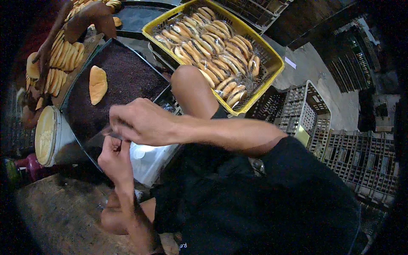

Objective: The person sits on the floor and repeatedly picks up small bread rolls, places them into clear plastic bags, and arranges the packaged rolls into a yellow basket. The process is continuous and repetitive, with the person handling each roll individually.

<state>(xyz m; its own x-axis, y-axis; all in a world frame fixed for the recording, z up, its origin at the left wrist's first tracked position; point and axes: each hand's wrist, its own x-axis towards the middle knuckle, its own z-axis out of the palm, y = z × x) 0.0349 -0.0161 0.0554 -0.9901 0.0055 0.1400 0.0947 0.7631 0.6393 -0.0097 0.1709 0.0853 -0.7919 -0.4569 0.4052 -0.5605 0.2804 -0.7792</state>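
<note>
Dim room, scuffed floor (pixel 59 208), yellow crate (pixel 260 90) packed with bagged bread (pixel 214 44). Big tray (pixel 140 60) of dark crumbly stuff up front, with one plump golden half-moon roll (pixel 98 85) lying on it. Left hand (pixel 114 159) and right hand (pixel 142 121) are curled together nearby; too blurry to tell what's gripped, if anything.

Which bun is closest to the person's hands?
The lone bun on the dark crumbly mass, beyond the right hand; the others lie farther off, at upper left or in the yellow crate.
</note>
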